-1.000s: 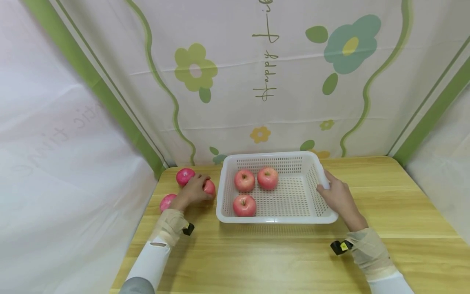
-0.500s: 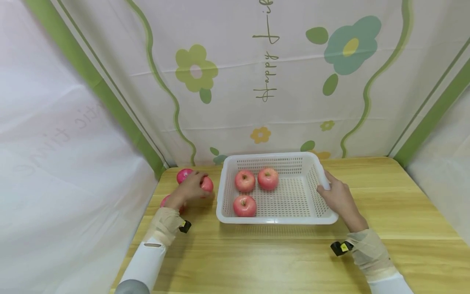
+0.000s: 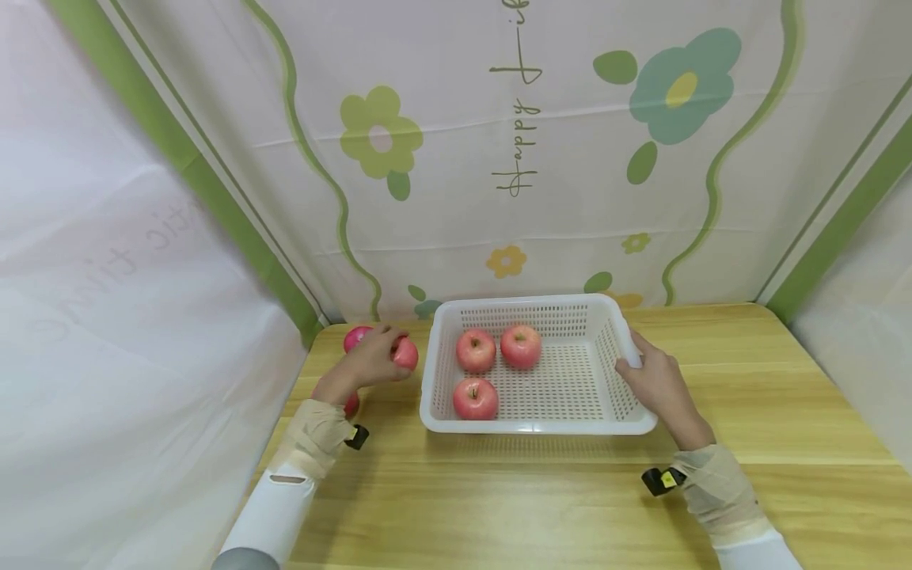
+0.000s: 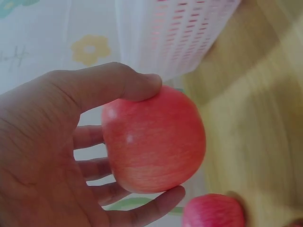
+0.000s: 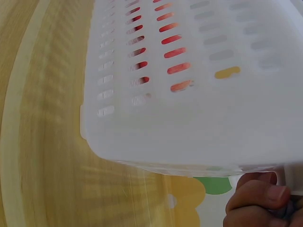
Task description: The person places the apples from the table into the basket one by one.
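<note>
My left hand (image 3: 370,359) grips a red apple (image 3: 405,354) just left of the white basket (image 3: 533,427); in the left wrist view thumb and fingers curl round the apple (image 4: 154,139), which looks raised off the table. The right hand (image 3: 659,385) holds the basket's right rim, its curled fingers (image 5: 258,198) at the rim in the right wrist view. Inside the basket's left half lie three apples: two at the back (image 3: 475,351) (image 3: 521,347) and one in front (image 3: 475,399).
Behind the left hand a pink-red fruit (image 3: 355,338) lies on the wooden table (image 3: 527,507). More red fruit (image 3: 351,404) shows partly beneath the left wrist. A flower-printed curtain (image 3: 456,158) stands behind the table, with white cloth (image 3: 128,301) at the left.
The left hand has lifted the apple slightly, shifting a little back and left. The right hand, the basket and its three apples have not moved.
</note>
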`<action>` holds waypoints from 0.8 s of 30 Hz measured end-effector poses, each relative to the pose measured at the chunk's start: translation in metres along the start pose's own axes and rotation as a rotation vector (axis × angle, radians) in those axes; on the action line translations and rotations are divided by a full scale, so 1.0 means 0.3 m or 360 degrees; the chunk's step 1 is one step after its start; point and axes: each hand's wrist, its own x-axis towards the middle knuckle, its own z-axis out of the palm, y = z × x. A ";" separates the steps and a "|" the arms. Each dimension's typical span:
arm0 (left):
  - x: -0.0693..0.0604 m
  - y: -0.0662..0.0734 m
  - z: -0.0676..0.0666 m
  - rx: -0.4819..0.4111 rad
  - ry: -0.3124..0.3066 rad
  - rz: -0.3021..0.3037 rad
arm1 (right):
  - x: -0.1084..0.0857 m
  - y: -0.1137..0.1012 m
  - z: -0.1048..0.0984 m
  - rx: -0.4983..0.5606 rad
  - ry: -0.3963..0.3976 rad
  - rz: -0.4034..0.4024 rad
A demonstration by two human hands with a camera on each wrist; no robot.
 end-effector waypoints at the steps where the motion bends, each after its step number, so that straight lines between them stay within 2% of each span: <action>1: -0.002 0.005 -0.006 0.0006 0.0004 0.0010 | 0.000 -0.001 0.000 0.0003 -0.0002 0.0001; 9: -0.018 0.050 -0.054 -0.0015 -0.0011 0.0060 | 0.001 -0.005 0.000 0.0008 -0.0007 0.0007; 13: -0.024 0.075 -0.075 -0.0004 -0.0033 0.0117 | 0.001 -0.003 0.001 0.0006 -0.0012 0.0012; 24: -0.028 0.152 -0.106 0.0080 -0.0050 0.0202 | -0.001 -0.004 -0.002 0.0029 -0.0037 0.0044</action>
